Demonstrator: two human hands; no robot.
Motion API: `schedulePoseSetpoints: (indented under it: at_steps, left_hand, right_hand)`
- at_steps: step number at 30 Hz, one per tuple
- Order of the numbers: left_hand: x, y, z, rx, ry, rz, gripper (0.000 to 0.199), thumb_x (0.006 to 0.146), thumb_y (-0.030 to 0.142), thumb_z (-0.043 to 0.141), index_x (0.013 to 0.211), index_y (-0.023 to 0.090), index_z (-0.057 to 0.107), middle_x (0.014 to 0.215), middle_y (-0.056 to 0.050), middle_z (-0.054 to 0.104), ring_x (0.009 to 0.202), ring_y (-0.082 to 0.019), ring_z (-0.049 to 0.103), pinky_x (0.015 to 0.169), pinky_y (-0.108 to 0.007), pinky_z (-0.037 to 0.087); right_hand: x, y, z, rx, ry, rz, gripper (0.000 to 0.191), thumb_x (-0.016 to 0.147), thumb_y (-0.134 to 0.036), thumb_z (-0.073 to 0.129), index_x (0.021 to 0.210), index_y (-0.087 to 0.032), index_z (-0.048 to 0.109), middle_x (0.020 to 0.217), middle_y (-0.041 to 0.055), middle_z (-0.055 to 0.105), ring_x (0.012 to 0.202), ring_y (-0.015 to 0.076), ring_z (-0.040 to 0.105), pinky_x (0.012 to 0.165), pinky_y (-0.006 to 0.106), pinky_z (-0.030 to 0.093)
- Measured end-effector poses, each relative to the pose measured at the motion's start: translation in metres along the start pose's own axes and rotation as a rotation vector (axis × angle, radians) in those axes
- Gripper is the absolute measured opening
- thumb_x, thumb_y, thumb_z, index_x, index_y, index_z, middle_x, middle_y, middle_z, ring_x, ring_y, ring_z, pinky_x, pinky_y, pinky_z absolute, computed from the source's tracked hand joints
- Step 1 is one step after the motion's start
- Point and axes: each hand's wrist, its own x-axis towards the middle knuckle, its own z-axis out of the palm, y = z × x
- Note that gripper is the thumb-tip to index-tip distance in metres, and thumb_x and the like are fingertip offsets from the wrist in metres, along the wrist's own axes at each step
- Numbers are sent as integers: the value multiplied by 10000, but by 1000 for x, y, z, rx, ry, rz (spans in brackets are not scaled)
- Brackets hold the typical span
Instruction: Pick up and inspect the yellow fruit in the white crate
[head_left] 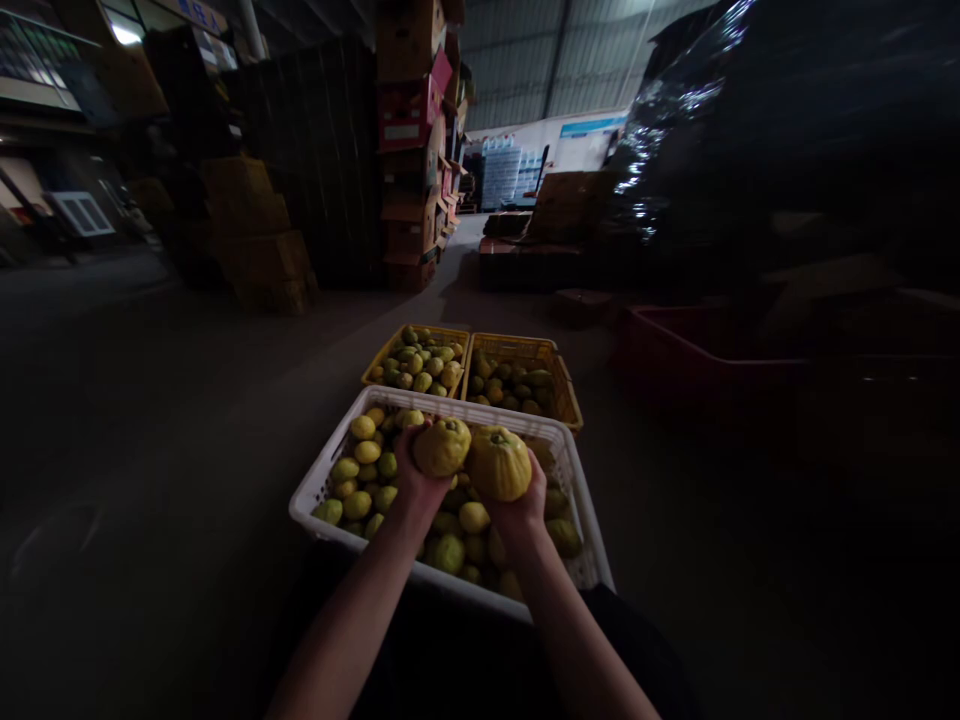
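Two yellow crates (564,392) of fruit sit beyond, with stacked cardboard boxes (411,140) and a red bin (675,350).

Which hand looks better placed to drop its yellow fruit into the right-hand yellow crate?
Probably the right hand: its bumpy yellow fruit sits nearer the right-hand yellow plastic crate than the left hand does.

White perforated plastic crate (315,495), bumpy matt-skinned yellow fruit (498,463), yellow plastic baskets (561,385), brown cardboard boxes (259,255), glossy black wrap (675,130)
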Motion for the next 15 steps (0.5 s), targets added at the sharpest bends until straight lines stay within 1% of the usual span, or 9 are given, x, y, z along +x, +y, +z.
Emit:
schedulePoseSetpoints:
  at_steps: [3,6,8,10,13,15]
  left_hand:
    - [-2,-1,2,68,-86,39,114,741,278,642,682,193,692,711,-12,742,733,-174,728,821,-295,574]
    - [-5,-2,5,148,-135,46,155,779,302,619,802,203,736,820,-35,784,826,-188,743,828,-287,582]
    - [-6,-4,5,204,-140,41,196,820,291,588,888,210,753,902,-48,800,908,-199,745,841,-284,581]
    - [-7,-6,5,245,-135,28,225,849,267,575,962,204,759,984,-61,802,1001,-216,738,899,-298,571]
    - [-9,-7,4,252,-113,1,246,879,269,573,1010,179,761,1038,-77,795,1106,-241,718,1000,-327,540]
    - [-10,-6,3,243,-94,1,258,897,288,567,1015,168,763,1032,-77,794,1140,-250,708,1037,-343,525]
  right_hand:
    - [2,1,-2,-5,-9,-62,90,750,-262,657,779,-206,721,684,1,772,591,192,730,551,293,605]
    - [6,1,-4,-29,-36,-181,92,753,-291,678,803,-220,710,694,-15,765,610,185,726,560,279,600]
    - [7,1,-6,-42,-57,-244,101,774,-323,678,835,-247,704,729,-28,769,655,188,734,584,281,602]
    - [4,1,-9,-47,-75,-299,106,797,-328,665,876,-268,705,801,-31,782,747,193,749,661,293,613]
    - [-6,0,-12,-96,-134,-387,167,788,-258,675,950,-280,707,905,-25,792,894,198,753,772,301,609]
    - [-13,0,-14,-139,-181,-373,250,757,-200,689,991,-288,702,944,-28,791,958,197,745,804,296,601]
